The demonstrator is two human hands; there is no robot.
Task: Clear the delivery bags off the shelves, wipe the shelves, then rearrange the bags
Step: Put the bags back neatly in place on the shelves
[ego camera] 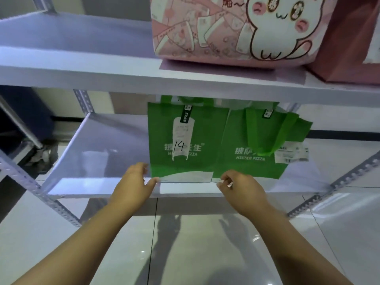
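Reaching to the lower shelf, the person sets both bare hands at the base of the left green bag, which stands upright at the front edge of that shelf, about midway along it. The left hand grips the bag's lower left corner, thumb under the bottom edge and fingers against the side. The right hand has its fingers curled at the lower right corner, where this bag meets the right green bag; whether it actually pinches the fabric cannot be told. A hold at both bottom corners suggests the bag is being squared to the front edge, or slid along it, with the base kept flat so the soft sides do not fold. Both green bags face outward, probably so that the paper slips stay readable: the slip marked "14" on the left bag and a second slip toward the right edge of its neighbour. Counted: two green bags side by side and touching, each with one slip and one dark tag near the handles. On the upper shelf there are two more bags, a pink cartoon bag and a dark red bag, toward its right end. By this layout the work appears to be in the rearranging stage.
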